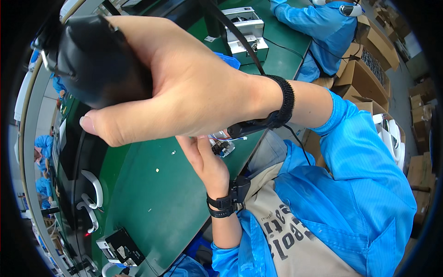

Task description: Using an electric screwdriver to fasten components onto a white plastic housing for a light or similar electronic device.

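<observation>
My right hand is large and close in the upper part of the view. Its fingers wrap round a thick black power screwdriver, which has a wire hanging loop at its far end. The tool's bit is out of sight. Lower down, my left hand is raised over the green bench, its fingertips partly behind my right hand. Against its fingers is a small white part with black pieces and thin wires, seemingly held there; my right wrist covers some of it.
A grey metal fixture stands on the green bench beside a blue tray. White curved pieces and a black box-like device lie along the left. A co-worker's blue sleeve and cardboard boxes are at upper right.
</observation>
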`<state>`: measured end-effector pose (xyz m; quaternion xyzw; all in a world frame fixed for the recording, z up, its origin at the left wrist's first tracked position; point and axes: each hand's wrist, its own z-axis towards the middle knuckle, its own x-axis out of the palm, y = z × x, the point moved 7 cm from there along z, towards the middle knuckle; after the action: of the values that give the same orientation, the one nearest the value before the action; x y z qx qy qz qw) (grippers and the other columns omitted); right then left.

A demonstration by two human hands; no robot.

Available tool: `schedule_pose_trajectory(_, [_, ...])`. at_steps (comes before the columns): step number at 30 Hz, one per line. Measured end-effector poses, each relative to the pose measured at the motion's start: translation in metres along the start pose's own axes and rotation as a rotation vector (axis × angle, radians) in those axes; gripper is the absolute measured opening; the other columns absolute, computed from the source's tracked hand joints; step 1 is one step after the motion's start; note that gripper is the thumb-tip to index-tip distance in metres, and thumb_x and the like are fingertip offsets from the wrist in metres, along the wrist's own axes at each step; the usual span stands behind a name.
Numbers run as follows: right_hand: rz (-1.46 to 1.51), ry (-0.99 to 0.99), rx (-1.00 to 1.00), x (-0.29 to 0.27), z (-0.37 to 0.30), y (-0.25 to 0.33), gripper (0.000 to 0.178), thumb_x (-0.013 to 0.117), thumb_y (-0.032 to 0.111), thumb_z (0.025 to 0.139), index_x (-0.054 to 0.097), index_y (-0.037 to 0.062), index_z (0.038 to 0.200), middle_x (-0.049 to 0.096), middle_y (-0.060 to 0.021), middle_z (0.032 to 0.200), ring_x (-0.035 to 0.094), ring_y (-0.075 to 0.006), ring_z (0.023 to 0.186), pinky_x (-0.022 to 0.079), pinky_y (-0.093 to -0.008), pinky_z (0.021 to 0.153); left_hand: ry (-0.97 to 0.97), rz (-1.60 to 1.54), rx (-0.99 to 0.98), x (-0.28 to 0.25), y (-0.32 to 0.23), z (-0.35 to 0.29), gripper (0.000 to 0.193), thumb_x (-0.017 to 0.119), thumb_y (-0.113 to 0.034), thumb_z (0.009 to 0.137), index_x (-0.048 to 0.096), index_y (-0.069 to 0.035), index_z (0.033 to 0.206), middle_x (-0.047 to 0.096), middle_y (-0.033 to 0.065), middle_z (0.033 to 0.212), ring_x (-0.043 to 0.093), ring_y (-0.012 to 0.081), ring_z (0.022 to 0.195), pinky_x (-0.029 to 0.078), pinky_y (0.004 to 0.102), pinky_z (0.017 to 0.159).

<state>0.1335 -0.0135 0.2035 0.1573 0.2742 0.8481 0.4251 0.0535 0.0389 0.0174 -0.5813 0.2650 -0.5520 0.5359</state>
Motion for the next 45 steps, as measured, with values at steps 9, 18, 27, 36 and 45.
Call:
schedule_pose_trajectory(9, [-0.071,0.059,0.081,0.01,0.005,-0.002,0.032,0.077,0.021,0.081,0.055,-0.001,0.088,0.057,-0.0089,0.071,0.057,-0.0216,0.067,0.048,-0.0377,0.064,-0.097,0.024,-0.04,-0.014,0.004,-0.002,0.062,0.052,-0.009,0.106,0.029,0.011,0.16,0.026,0.0176,0.172,0.029,0.0248,0.154,0.024,0.0398,0.125])
schedule_pose_trajectory(18, [-0.116,0.046,0.026,0.021,0.007,0.005,0.033,0.076,0.023,0.08,0.057,-0.003,0.087,0.057,-0.0118,0.07,0.059,-0.0248,0.067,0.048,-0.0382,0.064,-0.105,0.045,-0.009,-0.016,-0.009,-0.006,0.063,0.052,-0.011,0.106,0.028,0.011,0.16,0.024,0.0184,0.172,0.027,0.024,0.156,0.022,0.0403,0.126])
schedule_pose_trajectory(27, [-0.117,0.092,0.062,0.03,0.005,0.009,0.034,0.076,0.023,0.079,0.059,-0.0038,0.091,0.063,-0.0142,0.074,0.063,-0.0265,0.071,0.051,-0.0385,0.068,-0.083,0.023,-0.004,-0.016,-0.011,-0.008,0.062,0.052,-0.01,0.105,0.03,0.009,0.16,0.033,0.0177,0.168,0.033,0.0243,0.152,0.024,0.0405,0.125])
schedule_pose_trajectory(36, [-0.126,0.172,0.086,0.046,0.009,0.012,0.037,0.076,0.024,0.078,0.06,-0.0058,0.093,0.066,-0.0174,0.075,0.067,-0.0302,0.072,0.054,-0.0394,0.069,-0.078,0.354,0.146,-0.03,-0.019,-0.012,0.058,0.05,-0.009,0.104,0.034,0.005,0.158,0.047,0.0157,0.152,0.05,0.0246,0.137,0.044,0.0432,0.114])
schedule_pose_trajectory(45, [-0.244,0.102,0.167,0.04,0.011,-0.007,0.045,0.081,0.026,0.084,0.06,-0.0106,0.099,0.07,-0.0243,0.083,0.072,-0.0355,0.08,0.057,-0.0425,0.076,-0.049,-0.128,-0.044,-0.031,-0.015,-0.01,0.058,0.047,-0.01,0.102,0.031,0.0,0.157,0.051,0.0183,0.143,0.065,0.0248,0.108,0.063,0.0426,0.074])
